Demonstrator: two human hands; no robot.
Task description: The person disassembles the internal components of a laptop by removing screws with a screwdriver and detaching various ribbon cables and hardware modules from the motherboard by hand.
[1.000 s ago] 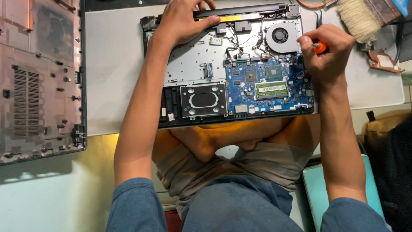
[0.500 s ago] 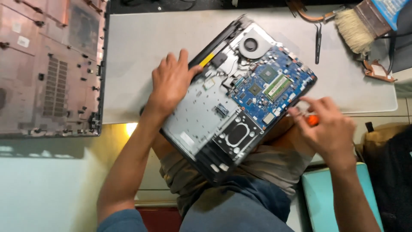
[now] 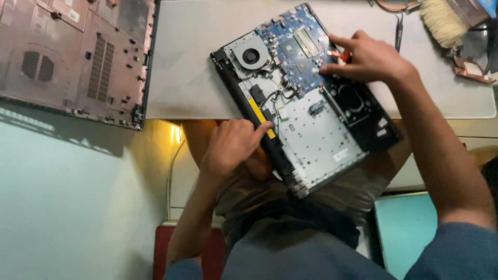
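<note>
An opened laptop base (image 3: 316,135) lies tilted across the near edge of the white table (image 3: 192,62), its blue circuit board (image 3: 295,49) and round fan (image 3: 250,54) uppermost and its lower corner hanging over my lap. My left hand (image 3: 233,145) grips the laptop's long hinge edge beside a yellow strip (image 3: 258,114). My right hand (image 3: 368,57) rests on the blue board's right side and holds a small orange-handled screwdriver (image 3: 342,54), mostly hidden under the fingers.
The laptop's removed bottom cover (image 3: 78,57) lies at the left of the table. A wide brush (image 3: 441,23), tweezers (image 3: 398,31) and a copper heat pipe part (image 3: 472,70) sit at the far right. A teal stool (image 3: 407,228) stands by my right leg.
The laptop base has been turned around on the table, so the fan and blue board now face up-left. My left hand moved to the hinge edge; my right hand moved up onto the board.
</note>
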